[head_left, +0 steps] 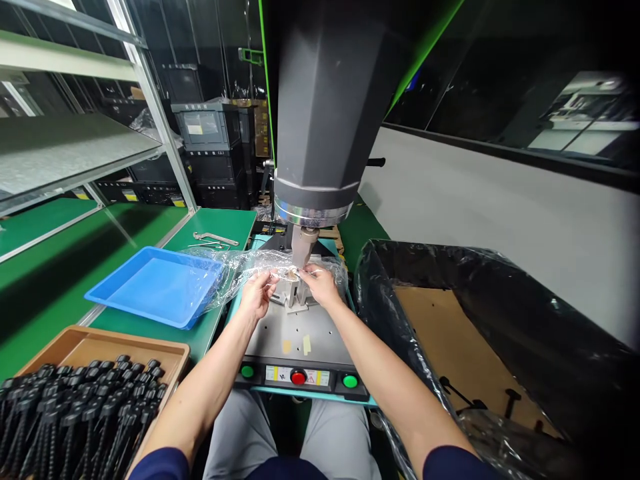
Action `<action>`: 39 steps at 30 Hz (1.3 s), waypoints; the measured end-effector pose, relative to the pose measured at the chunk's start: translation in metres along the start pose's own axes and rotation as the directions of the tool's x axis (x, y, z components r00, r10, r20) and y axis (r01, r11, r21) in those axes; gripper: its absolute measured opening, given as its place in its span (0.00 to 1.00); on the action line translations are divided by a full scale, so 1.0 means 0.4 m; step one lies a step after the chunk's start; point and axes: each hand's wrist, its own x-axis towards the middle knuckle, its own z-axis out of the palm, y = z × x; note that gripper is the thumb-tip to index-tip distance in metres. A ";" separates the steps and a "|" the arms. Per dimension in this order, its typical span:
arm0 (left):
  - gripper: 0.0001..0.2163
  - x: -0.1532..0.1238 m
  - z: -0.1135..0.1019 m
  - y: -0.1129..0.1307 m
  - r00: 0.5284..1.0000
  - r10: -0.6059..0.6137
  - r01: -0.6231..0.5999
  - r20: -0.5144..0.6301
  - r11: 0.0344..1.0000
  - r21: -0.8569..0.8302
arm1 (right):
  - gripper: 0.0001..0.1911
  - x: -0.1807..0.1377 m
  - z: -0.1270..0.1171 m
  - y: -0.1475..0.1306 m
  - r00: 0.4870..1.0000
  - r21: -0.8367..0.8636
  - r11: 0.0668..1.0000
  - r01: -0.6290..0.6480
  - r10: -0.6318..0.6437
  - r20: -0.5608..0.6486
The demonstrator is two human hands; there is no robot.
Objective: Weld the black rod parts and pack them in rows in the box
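My left hand point(259, 293) is closed, thumb and fingers pinching clear plastic film point(240, 267) just left of the machine's metal horn point(303, 248). The film stretches from the blue tray across to the metal fixture point(296, 297) under the horn. On the other side, my right hand point(320, 283) is closed too, its fingertips pinched at the film right by the horn's tip. Between both hands a small tan patch shows, too small to name. Fingertips and film hide the upper part of the fixture.
The machine's grey head point(320, 100) hangs above my hands. Its front panel has a red button point(299, 378) between two green ones. At left are a blue tray point(155, 283) and a brown tray point(183, 353) of black ribbed parts. A plastic-lined box point(425, 320) stands right.
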 end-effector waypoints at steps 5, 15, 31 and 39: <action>0.06 -0.008 -0.004 -0.012 1.000 0.008 -0.008 0.004 0.999 0.036 | 0.22 -0.062 -0.002 0.011 0.987 0.362 0.922 -0.135 0.159 -0.037; 0.17 -0.117 -0.047 0.003 0.950 -0.296 0.242 0.100 0.900 0.364 | 0.17 -0.086 -0.027 0.019 0.842 0.753 0.524 -0.397 0.534 0.072; 0.15 0.015 0.097 0.066 0.635 0.288 -0.755 0.716 0.038 0.654 | 0.25 -0.079 -0.055 0.014 0.833 0.747 0.473 -0.468 0.519 0.193; 0.12 0.012 0.070 0.023 0.564 0.225 -0.782 0.794 -0.164 0.602 | 0.07 0.003 -0.049 0.045 0.683 0.852 0.284 -0.439 0.722 0.110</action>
